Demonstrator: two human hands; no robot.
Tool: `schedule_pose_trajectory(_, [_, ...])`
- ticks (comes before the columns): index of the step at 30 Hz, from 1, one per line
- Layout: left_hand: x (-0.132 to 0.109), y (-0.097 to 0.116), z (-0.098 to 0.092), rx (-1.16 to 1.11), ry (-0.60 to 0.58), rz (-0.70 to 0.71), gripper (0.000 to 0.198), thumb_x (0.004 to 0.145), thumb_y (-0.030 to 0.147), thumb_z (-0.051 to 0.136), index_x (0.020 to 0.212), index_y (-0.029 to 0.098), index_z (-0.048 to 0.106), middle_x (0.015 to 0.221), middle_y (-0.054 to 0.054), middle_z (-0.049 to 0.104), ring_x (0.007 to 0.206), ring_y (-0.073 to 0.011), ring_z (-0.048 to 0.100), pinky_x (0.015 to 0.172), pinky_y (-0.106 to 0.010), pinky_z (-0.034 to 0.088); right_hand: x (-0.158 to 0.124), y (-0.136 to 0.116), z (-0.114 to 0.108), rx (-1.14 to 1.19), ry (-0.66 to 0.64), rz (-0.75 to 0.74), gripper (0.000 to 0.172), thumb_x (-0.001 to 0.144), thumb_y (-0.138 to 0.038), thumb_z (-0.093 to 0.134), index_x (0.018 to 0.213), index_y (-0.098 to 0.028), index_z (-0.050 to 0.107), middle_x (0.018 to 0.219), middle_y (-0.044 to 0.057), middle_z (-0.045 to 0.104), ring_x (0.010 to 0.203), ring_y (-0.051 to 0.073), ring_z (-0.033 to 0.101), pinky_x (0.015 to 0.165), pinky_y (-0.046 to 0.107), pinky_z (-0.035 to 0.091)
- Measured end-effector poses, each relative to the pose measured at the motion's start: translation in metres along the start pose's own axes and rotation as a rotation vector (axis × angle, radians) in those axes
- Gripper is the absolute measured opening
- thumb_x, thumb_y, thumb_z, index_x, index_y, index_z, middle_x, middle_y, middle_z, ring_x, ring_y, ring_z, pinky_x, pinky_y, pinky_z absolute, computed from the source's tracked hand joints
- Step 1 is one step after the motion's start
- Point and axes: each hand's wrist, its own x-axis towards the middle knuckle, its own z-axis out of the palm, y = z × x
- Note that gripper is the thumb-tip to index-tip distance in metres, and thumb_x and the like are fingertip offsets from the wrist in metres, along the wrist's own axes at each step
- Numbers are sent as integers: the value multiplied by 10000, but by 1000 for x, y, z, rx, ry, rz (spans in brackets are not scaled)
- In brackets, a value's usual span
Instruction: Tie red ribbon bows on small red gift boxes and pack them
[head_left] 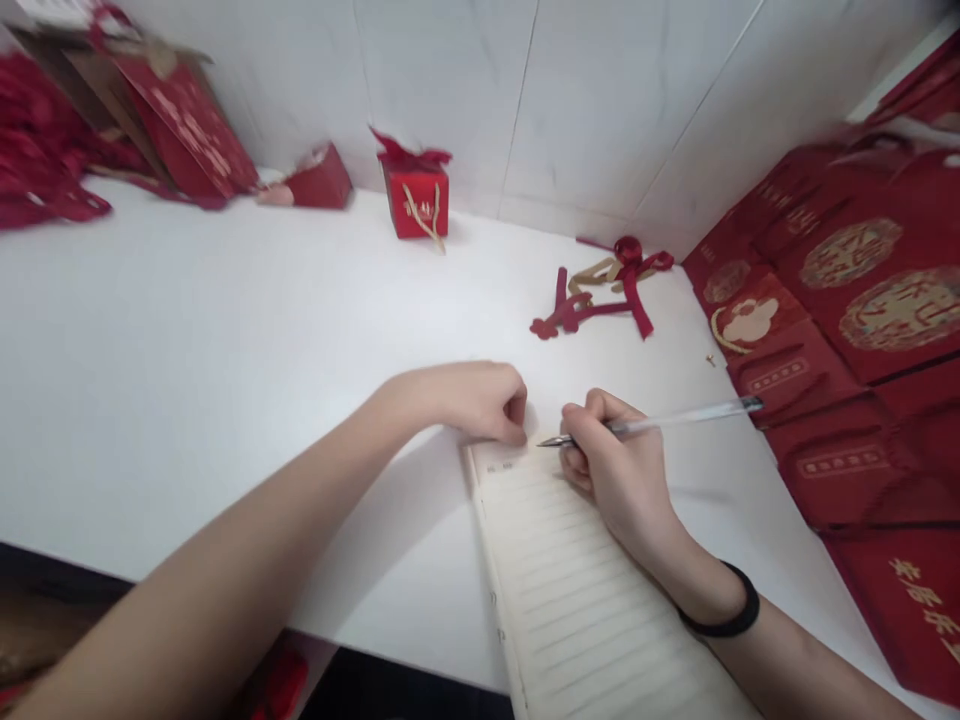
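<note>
A lined notebook [570, 570] lies open on the white table, with small printed marks near its top left. My right hand [622, 470], a black band around the wrist, grips a clear-barrelled pen [675, 415]. Its metal tip points left, just over the page's upper part; whether it touches the paper I cannot tell. At the notebook's top left corner rests my left hand [487, 400], its fingers curled in and nothing visible in them. The fingertips are partly hidden beneath the hand.
Against the tiled wall stands a small red gift box [420, 200] with a bow. Red ribbons [600, 300] lie beyond the notebook. Several red gift bags [847, 350] line the right side. Another red bag [184, 130] and red fabric [45, 150] sit at the far left.
</note>
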Motion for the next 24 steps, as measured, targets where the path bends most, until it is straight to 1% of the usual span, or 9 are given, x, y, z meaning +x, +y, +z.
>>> schedule_pose_trajectory(4, [-1, -3, 3, -31, 25, 51, 162, 668, 314, 636, 740, 169, 648, 713, 1, 660, 629, -128, 573, 554, -224, 392, 22, 4, -19, 180, 144, 23, 345, 762, -431, 606, 625, -199, 389, 413, -85, 364, 314, 50, 277, 300, 151, 189])
schedule_pose_trajectory(7, [-4, -5, 2, -68, 67, 44, 157, 655, 329, 650, 724, 189, 634, 734, 7, 660, 654, -138, 591, 563, -227, 412, 39, 7, -30, 105, 222, -54, 386, 775, -562, 560, 721, -182, 516, 350, -89, 325, 295, 56, 248, 296, 151, 171])
schedule_pose_trajectory(11, [-3, -6, 6, 23, 173, -4, 155, 702, 355, 605, 730, 203, 608, 773, 11, 663, 700, -149, 618, 564, -228, 438, 46, 5, -37, -24, 218, -77, 529, 714, -663, 524, 785, -143, 588, 316, -66, 349, 263, 77, 286, 289, 177, 201])
schedule_pose_trajectory(12, [-1, -8, 8, 9, 240, -12, 138, 717, 342, 589, 722, 205, 600, 772, 14, 661, 716, -153, 626, 578, -235, 450, 45, 5, -37, -43, 206, -84, 555, 703, -671, 515, 814, -134, 600, 318, -60, 364, 261, 89, 314, 290, 187, 221])
schedule_pose_trajectory(15, [9, -19, 11, -188, 575, -73, 103, 748, 304, 558, 691, 218, 565, 729, 17, 651, 661, -162, 641, 583, -270, 488, 42, 6, -35, -84, 143, -91, 624, 717, -665, 466, 968, -114, 616, 329, -56, 384, 268, 125, 373, 288, 207, 248])
schedule_pose_trajectory(18, [14, -38, 5, -247, 814, -161, 111, 838, 291, 444, 793, 240, 532, 828, -22, 647, 642, -177, 651, 583, -319, 521, 39, 11, -30, -74, 69, -65, 650, 730, -628, 476, 1115, -116, 584, 419, -22, 486, 322, 154, 455, 289, 216, 250])
schedule_pose_trajectory(20, [11, -51, -7, -226, 935, -225, 95, 833, 241, 449, 910, 239, 506, 983, -70, 615, 758, -198, 665, 667, -343, 536, 36, 14, -27, -96, 30, -63, 598, 733, -594, 510, 1095, -128, 607, 543, 24, 578, 389, 159, 511, 316, 227, 287])
schedule_pose_trajectory(22, [6, -62, -25, -209, 1034, -299, 272, 771, 192, 535, 1032, 216, 462, 1130, -120, 540, 902, -225, 651, 788, -358, 518, 32, 14, -24, -173, -27, -96, 510, 755, -561, 526, 1016, -142, 654, 634, 44, 620, 454, 154, 544, 393, 245, 369])
schedule_pose_trajectory(24, [4, -70, -47, -198, 1108, -393, 474, 702, 159, 604, 1130, 174, 401, 1215, -169, 461, 1042, -272, 599, 886, -392, 472, 28, 13, -22, -261, -99, -147, 466, 785, -538, 516, 1012, -162, 672, 619, 28, 615, 513, 160, 565, 499, 263, 431])
